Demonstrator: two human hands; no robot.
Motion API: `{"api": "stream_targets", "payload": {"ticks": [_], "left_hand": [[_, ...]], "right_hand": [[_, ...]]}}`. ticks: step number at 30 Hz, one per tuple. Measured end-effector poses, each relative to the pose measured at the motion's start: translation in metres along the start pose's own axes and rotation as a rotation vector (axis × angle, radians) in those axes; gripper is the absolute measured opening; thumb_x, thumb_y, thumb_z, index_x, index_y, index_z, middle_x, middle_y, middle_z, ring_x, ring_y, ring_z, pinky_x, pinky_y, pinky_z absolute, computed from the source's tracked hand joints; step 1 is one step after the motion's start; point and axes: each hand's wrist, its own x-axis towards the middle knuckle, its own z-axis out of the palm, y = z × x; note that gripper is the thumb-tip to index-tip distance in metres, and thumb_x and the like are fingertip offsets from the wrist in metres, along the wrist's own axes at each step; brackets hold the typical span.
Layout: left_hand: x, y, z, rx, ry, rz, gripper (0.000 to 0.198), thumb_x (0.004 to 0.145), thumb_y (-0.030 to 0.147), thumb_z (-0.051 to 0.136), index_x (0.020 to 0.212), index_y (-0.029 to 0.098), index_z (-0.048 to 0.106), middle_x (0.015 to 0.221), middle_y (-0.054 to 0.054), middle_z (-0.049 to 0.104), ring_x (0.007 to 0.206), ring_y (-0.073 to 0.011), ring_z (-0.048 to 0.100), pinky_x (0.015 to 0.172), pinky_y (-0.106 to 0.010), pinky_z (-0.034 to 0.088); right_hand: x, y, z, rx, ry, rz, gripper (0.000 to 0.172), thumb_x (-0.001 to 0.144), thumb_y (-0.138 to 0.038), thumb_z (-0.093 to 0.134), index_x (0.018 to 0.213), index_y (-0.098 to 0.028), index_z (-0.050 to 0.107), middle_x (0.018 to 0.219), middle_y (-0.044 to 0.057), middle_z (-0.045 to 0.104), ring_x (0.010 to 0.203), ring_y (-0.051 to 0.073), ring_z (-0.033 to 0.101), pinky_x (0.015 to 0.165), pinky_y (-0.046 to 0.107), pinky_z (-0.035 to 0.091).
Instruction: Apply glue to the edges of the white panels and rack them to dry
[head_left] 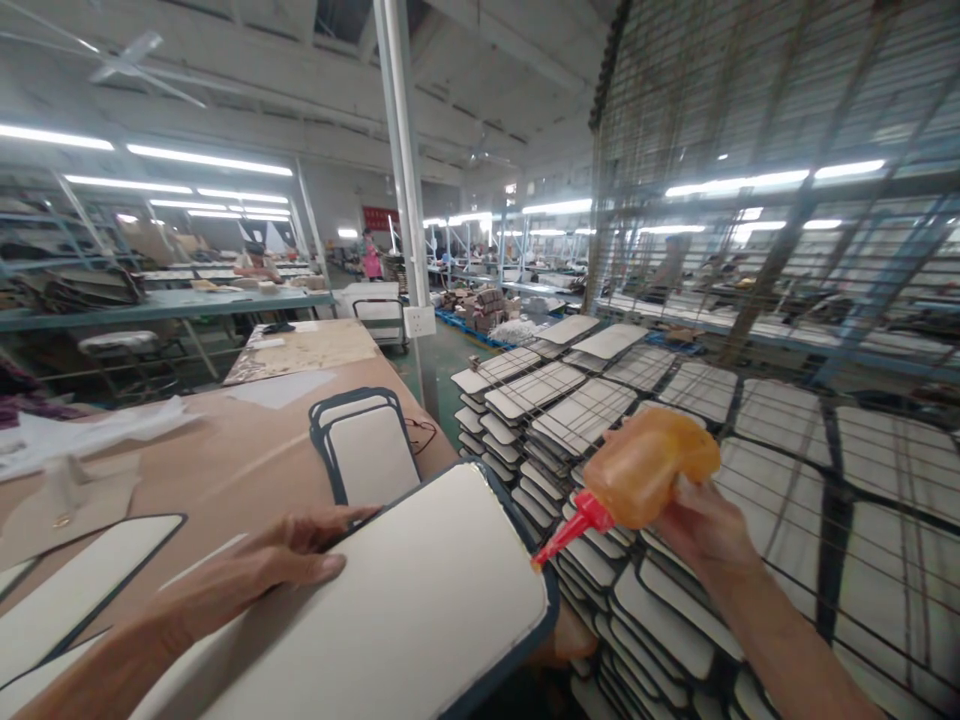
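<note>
A large white panel with a dark rim (pixel 420 600) lies on the brown table in front of me. My left hand (pixel 289 555) rests on its near left edge, fingers curled over the rim, gripping it. My right hand (pixel 701 530) is wrapped round an orange squeeze bottle (pixel 649 465). The bottle's red nozzle (pixel 562 535) points down-left and touches the panel's right edge. A second, smaller white panel (pixel 367 450) lies farther back on the table.
More white panels (pixel 82 580) lie at my left on the brown table (pixel 225 460). Wire racks with several drying panels (pixel 570 400) stand to the right. A white post (pixel 405 200) rises behind the table. Other workers sit at distant benches (pixel 255 262).
</note>
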Motion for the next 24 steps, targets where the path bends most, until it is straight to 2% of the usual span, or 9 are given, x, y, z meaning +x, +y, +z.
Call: {"api": "stream_targets", "payload": {"ticks": [4,8,14,19,24], "left_hand": [[-0.002,0.000,-0.002,0.094,-0.001,-0.028,0.057,0.058,0.032,0.076,0.114,0.027,0.065,0.099,-0.002,0.074,0.083,-0.0313,0.069,0.072,-0.041,0.055],[0.001,-0.003,-0.009,0.084,-0.008,-0.013,0.058,0.059,0.032,0.076,0.116,0.027,0.063,0.100,-0.001,0.074,0.086,-0.0308,0.069,0.073,-0.040,0.055],[0.012,-0.014,-0.020,0.005,0.000,0.007,0.061,0.057,0.028,0.079,0.116,0.026,0.064,0.112,-0.002,0.070,0.105,-0.0333,0.062,0.084,-0.039,0.052],[0.025,-0.022,-0.024,-0.043,-0.030,0.028,0.069,0.064,0.029,0.076,0.129,0.022,0.054,0.117,-0.008,0.067,0.101,-0.0337,0.064,0.082,-0.040,0.053],[0.038,-0.025,-0.022,-0.071,-0.028,0.067,0.076,0.065,0.029,0.076,0.135,0.020,0.048,0.118,-0.012,0.066,0.100,-0.0340,0.065,0.082,-0.039,0.053]], "right_hand": [[-0.004,-0.007,-0.003,-0.029,-0.058,-0.001,0.060,0.042,-0.039,0.084,0.098,-0.027,0.068,0.098,0.011,0.070,0.096,0.036,0.063,0.085,0.051,0.050],[-0.007,0.000,-0.014,-0.026,-0.050,-0.087,0.058,0.052,-0.041,0.081,0.106,-0.030,0.064,0.108,0.008,0.068,0.102,0.033,0.061,0.089,0.050,0.048],[-0.013,0.012,-0.018,0.009,0.031,-0.215,0.061,0.063,-0.035,0.077,0.120,-0.034,0.056,0.117,0.006,0.064,0.109,0.030,0.059,0.098,0.050,0.042],[-0.024,0.014,-0.010,0.017,0.138,-0.230,0.067,0.062,-0.031,0.078,0.125,-0.032,0.054,0.112,0.009,0.066,0.106,0.032,0.060,0.097,0.053,0.042],[-0.031,0.020,-0.004,-0.010,0.209,-0.327,0.064,0.068,-0.026,0.075,0.127,-0.031,0.051,0.113,0.007,0.066,0.108,0.028,0.059,0.093,0.044,0.048]]}}
